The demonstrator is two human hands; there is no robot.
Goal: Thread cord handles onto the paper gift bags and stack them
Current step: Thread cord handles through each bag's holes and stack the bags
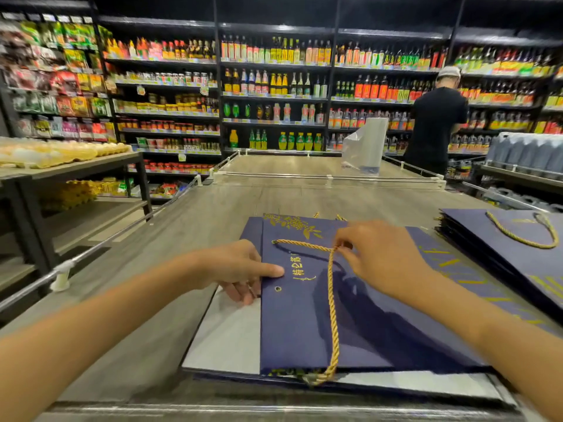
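A grey wood-look shop table (189, 226) stands before shelves of bottles (274, 95). On it, at 6 o'clock, a flat navy-blue paper gift bag (298, 324) with gold print lies on top of a pile. Its mouth edge with two holes faces 9 o'clock, and its long axis seems to run from 9 to 3. One gold twisted cord (332, 300) leaves the far hole and runs toward 6 o'clock. The left hand (240, 269) pinches the mouth edge; the right hand (374, 254) pinches the cord. One second pile of bags (518, 257) lies at 3 o'clock.
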